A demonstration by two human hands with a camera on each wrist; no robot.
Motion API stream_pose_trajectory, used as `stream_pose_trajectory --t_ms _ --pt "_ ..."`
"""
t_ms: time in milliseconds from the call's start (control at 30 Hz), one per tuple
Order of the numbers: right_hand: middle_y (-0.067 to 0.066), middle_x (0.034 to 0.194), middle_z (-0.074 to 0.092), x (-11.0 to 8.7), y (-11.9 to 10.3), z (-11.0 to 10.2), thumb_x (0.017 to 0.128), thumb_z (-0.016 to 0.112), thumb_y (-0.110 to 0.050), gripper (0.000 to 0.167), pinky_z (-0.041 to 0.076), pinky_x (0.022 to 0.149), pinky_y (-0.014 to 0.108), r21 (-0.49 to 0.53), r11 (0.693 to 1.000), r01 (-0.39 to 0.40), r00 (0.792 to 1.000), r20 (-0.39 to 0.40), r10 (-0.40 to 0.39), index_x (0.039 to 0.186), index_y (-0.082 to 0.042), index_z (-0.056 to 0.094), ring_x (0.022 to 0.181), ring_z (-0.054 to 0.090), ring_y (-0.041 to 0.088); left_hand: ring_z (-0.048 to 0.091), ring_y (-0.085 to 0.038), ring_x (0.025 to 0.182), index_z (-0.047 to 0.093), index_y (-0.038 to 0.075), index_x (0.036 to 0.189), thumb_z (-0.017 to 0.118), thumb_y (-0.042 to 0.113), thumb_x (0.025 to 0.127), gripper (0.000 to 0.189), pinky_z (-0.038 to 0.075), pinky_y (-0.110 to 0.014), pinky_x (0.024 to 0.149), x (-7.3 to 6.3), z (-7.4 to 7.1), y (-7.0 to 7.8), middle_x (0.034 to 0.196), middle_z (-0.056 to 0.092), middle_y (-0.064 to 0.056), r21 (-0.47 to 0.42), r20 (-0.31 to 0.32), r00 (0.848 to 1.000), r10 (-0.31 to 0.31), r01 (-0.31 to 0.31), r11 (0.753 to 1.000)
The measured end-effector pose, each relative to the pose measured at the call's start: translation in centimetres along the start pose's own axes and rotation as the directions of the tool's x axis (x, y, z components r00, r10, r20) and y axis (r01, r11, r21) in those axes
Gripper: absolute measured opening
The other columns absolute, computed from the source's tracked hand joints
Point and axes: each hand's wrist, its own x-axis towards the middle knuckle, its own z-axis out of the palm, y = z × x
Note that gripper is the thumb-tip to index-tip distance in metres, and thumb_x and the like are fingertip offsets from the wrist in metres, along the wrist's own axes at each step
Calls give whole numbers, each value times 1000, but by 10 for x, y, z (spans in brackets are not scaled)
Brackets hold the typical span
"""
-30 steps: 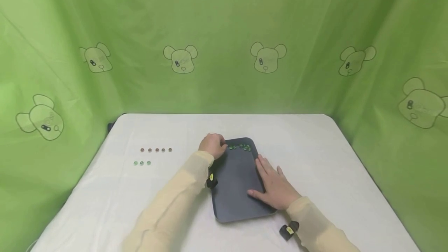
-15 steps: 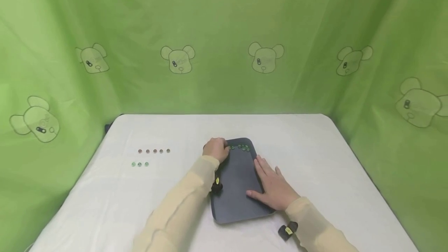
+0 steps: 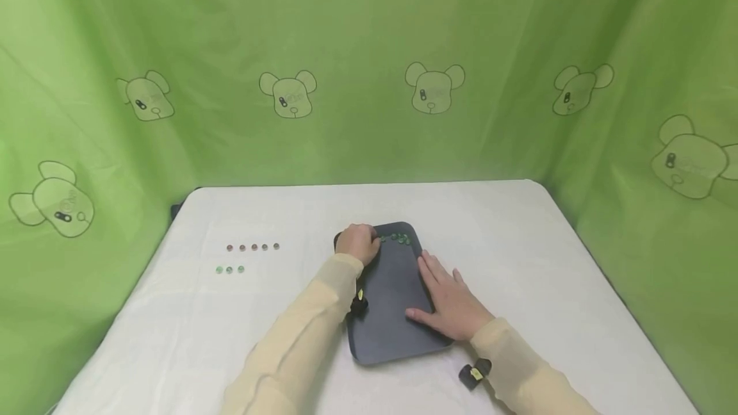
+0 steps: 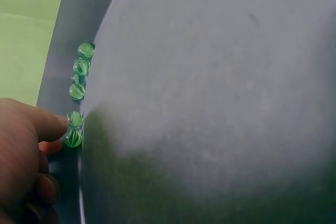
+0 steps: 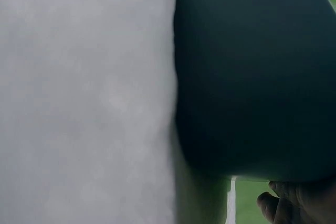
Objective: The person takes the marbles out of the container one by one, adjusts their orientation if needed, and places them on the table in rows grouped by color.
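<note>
A dark grey rectangular tray (image 3: 392,312) lies at a slant on the white cloth. Several green marbles (image 3: 401,238) sit along its far end. My left hand (image 3: 356,245) is at the far left corner, with curled fingers. In the left wrist view its thumb touches a green marble (image 4: 75,119), with a fingertip beside the adjoining marble (image 4: 73,138); part of the grip is hidden. More green marbles (image 4: 77,92) lie farther along that edge. My right hand (image 3: 452,303) rests on the tray's right side, fingers extended along the rim and thumb over the inside.
Left of the tray, a row of several reddish-brown marbles (image 3: 254,247) lies on the cloth. Nearer me is a row of three green marbles (image 3: 229,269). A green curtain (image 3: 357,133) surrounds the white-covered table (image 3: 490,210).
My left hand has shifted slightly right along the tray's far end, toward the green marbles. My right hand stays on the tray's right side. The head view has moved slightly.
</note>
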Motion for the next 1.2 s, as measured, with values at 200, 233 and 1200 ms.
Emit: stream_pose_trajectory --t_ms 200,233,1200 --pt "10 161 7 1 0 1 82 54 -72 106 20 110 62 2 1000 6 1000 -1 -6 153 -5 14 146 13 28 69 -16 82 75 14 98 65 29 91 19 56 -33 74 1 3 -1 91 73 -1 29 15 1000 14 -14 999" --pt "10 161 7 1 0 1 82 54 -72 106 20 110 62 4 1000 8 1000 -1 -8 153 -5 14 146 13 28 69 -17 82 75 14 99 65 29 91 19 56 -33 74 0 3 -2 92 73 -1 32 17 1000 16 -17 999" --pt "9 161 6 2 1 2 82 53 -72 106 21 109 62 -3 1000 7 1000 0 -7 154 -6 12 146 12 27 69 -14 81 75 14 99 65 28 92 18 55 -31 75 -1 7 -2 92 73 0 4 75 996 49 -49 999"
